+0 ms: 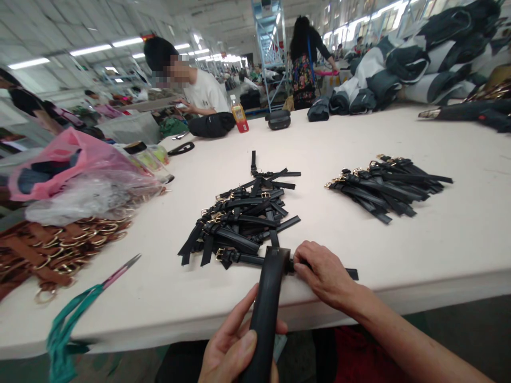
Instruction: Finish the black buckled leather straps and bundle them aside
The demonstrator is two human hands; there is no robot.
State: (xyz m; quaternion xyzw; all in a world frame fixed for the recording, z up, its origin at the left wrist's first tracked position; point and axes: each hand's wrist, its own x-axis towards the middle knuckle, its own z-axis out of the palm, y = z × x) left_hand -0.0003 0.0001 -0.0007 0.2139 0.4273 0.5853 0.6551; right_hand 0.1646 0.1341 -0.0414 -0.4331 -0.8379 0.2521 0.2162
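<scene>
Left fingers [246, 344] clamp the big strap [265, 314] over the surface [159, 298]'s near edge. Right fingers [304, 256] curl together by its far end, their grip hidden. A firm, steady left hold should help.

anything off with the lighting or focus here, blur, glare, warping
Head view: white ceiling strip lights burn out to bare streaks; shadows on the pale tabletop look faint and soft; side edges look stretched, as if by a wide lens; the pink plastic bag is smeared; a soft sheen runs along the broad black strap in the left hand; pixelation covers one person's face.
</scene>
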